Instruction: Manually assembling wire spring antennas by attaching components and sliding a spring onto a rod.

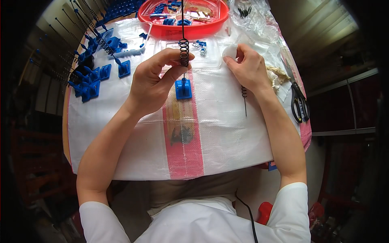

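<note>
The left hand pinches a black spring above a blue base; it looks light, springy, best held by the coil. I can't tell if the right hand grips the white disc.

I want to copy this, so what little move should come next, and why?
Perhaps bring the right hand over to steady the blue base: the left hand pinches the black spring above it, and neither hand touches the base itself.
</note>
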A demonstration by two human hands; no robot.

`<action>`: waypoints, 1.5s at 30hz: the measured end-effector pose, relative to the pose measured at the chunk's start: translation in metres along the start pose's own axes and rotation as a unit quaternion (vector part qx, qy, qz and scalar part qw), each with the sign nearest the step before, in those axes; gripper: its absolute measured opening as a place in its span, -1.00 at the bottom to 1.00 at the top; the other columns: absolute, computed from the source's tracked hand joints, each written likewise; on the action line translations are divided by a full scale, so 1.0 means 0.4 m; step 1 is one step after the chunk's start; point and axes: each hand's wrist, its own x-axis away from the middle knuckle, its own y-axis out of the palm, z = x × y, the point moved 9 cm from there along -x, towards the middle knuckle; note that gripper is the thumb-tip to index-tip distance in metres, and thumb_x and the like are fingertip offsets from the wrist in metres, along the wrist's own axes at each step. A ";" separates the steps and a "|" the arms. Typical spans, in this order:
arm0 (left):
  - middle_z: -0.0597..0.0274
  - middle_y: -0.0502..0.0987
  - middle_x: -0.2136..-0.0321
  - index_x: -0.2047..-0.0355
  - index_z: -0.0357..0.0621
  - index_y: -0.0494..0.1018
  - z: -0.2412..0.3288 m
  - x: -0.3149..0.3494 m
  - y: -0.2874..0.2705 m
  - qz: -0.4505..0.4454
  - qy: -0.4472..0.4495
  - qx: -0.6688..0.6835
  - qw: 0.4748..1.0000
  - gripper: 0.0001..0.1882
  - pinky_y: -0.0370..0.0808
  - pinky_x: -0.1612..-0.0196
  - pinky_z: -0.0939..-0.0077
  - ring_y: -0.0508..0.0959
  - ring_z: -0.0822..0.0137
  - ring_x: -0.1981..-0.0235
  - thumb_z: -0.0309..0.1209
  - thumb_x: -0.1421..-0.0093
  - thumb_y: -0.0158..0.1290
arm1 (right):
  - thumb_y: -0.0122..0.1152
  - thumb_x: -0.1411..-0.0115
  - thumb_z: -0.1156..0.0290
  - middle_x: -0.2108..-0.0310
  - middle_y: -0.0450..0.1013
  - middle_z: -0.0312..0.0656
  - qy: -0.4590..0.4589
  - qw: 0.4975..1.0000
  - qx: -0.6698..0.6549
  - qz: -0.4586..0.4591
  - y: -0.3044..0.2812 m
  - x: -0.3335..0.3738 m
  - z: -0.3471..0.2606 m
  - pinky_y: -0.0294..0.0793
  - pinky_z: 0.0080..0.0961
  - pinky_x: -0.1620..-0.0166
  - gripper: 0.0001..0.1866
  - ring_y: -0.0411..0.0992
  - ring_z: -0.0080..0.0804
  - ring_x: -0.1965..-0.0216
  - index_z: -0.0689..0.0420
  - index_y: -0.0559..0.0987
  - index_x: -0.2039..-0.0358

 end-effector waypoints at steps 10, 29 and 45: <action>0.24 0.61 0.29 0.09 -0.25 0.52 0.004 0.000 0.005 -0.007 0.002 -0.015 1.000 -0.78 0.52 0.10 0.54 0.58 0.42 0.24 -0.61 -0.24 0.11 | 0.39 -0.01 0.27 0.43 0.56 0.00 -0.004 1.000 0.002 0.003 -0.002 0.000 0.000 0.53 -0.31 0.25 -0.63 0.57 -0.16 0.39 0.29 0.57 0.29; 0.24 0.60 0.32 0.10 -0.25 0.53 -0.005 0.002 0.008 -0.006 0.001 -0.019 1.000 -0.79 0.53 0.14 0.54 0.58 0.43 0.26 -0.60 -0.25 0.10 | 0.41 0.01 0.23 0.45 0.55 -0.01 -0.009 1.000 -0.008 0.007 -0.003 0.002 0.005 0.52 -0.31 0.26 -0.62 0.56 -0.16 0.40 0.28 0.57 0.32; 0.22 0.62 0.29 0.10 -0.25 0.53 -0.005 0.001 0.005 -0.002 0.003 -0.017 1.000 -0.79 0.53 0.10 0.53 0.59 0.41 0.24 -0.60 -0.24 0.11 | 0.41 0.02 0.23 0.47 0.54 0.00 -0.012 1.000 -0.016 0.010 -0.007 0.004 0.003 0.52 -0.29 0.27 -0.62 0.56 -0.12 0.42 0.29 0.55 0.36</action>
